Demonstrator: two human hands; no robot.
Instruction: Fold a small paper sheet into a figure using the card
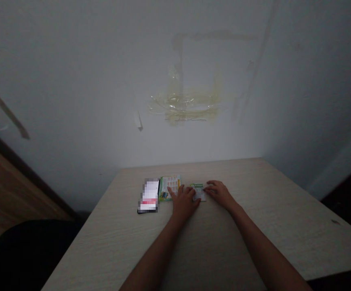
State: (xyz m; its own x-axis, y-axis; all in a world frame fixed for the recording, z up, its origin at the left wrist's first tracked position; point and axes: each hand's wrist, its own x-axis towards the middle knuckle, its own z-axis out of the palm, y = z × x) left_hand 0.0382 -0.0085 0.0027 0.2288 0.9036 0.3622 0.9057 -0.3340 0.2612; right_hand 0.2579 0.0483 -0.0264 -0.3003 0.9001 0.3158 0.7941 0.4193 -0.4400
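Nearest now, a pale tabletop [211, 250] is crossed by two forearms [155, 254], angled in from the near side of a small green-and-white card [200, 195]. Well left of the card, a phone [149, 194] is seen lying with its screen lit. And here's the crux: the card, flat on the tabletop, is flanked. Its left part is covered by the left hand [183, 200], fingers spread; its right edge is reached by the bent fingers of the right hand [220, 193], and whether it is pinched there cannot be told. The card's long axis cannot be made out either. It lies left of the right hand, nearer the left hand, which overlaps it. Left of the card, a printed booklet [171, 184] is partly covered too. Far beyond the card, yellowed tape [190, 103] is stuck to the wall [102, 101].
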